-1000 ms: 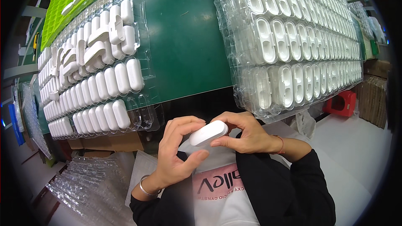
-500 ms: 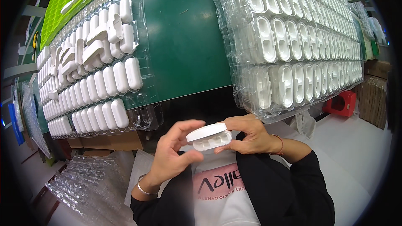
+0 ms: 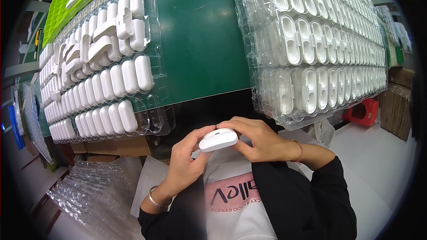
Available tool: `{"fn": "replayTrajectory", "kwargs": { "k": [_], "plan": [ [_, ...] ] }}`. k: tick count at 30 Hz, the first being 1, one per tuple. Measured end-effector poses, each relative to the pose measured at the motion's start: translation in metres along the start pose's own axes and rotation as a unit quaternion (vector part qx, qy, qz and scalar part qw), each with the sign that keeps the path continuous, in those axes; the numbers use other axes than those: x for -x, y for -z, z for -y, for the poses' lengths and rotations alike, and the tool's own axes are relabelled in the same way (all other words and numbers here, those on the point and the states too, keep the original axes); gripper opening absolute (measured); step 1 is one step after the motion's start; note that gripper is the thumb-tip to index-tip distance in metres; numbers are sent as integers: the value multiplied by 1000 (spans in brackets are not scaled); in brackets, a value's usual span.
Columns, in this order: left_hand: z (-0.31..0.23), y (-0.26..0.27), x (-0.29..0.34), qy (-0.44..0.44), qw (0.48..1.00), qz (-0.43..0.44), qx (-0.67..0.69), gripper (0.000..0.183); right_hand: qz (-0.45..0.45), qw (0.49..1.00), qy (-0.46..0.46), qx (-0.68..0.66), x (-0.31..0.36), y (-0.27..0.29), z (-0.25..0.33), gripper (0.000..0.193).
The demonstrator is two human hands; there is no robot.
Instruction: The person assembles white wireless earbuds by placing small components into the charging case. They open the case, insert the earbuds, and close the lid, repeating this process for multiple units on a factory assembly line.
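Both hands hold a white earbud charging case [image 3: 218, 142] low in the middle, in front of my shirt. Its two halves now look closed together, and a small dark slot shows near its upper edge. My left hand [image 3: 186, 154] grips the left end, fingers along the top and thumb beneath. The other end sits in my right hand [image 3: 262, 141], with fingers over the top edge and thumb against the side. Left of my hands is a clear plastic tray [image 3: 155, 120] of white closed cases in rows, with several loose curved white pieces lying on top.
A stack of clear trays [image 3: 262, 80] with rows of hollow white case parts stands at the right on the green table [image 3: 202, 35]. A lime-green grid tray [image 3: 60, 11] is at the far left. Below lie clear packaging [image 3: 95, 195] and a red stool [image 3: 362, 112].
The case was partly open, its inner hollows showing; now it is closed and turned so its smooth outside shows. My left fingers have come in from apart to grip its left end.
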State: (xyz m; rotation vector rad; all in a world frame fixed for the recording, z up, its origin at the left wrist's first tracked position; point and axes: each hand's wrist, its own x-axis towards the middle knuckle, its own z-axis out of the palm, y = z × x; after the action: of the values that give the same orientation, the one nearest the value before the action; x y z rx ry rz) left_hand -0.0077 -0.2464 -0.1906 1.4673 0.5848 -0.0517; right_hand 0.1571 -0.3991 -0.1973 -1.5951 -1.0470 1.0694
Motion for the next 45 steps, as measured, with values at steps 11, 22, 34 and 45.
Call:
{"fn": "replayTrajectory", "kwargs": {
  "k": [11, 22, 34, 45],
  "plan": [
    [76, -8, 7, 89, 996, 17, 0, 30, 86, 995, -43, 40, -1, -26, -51, 22],
    [111, -10, -21, 148, 988, 17, 52, 24, 142, 980, -126, 57, -24, -34, -98, 20],
    [111, -2, -20, 137, 987, 18, 78, 26, 199, 970, -141, 9, -27, -32, -100, 22],
    [139, -12, -28, 91, 995, -31, -9, 24, 73, 990, -119, 26, -18, -58, -118, 19]
  ]
}}
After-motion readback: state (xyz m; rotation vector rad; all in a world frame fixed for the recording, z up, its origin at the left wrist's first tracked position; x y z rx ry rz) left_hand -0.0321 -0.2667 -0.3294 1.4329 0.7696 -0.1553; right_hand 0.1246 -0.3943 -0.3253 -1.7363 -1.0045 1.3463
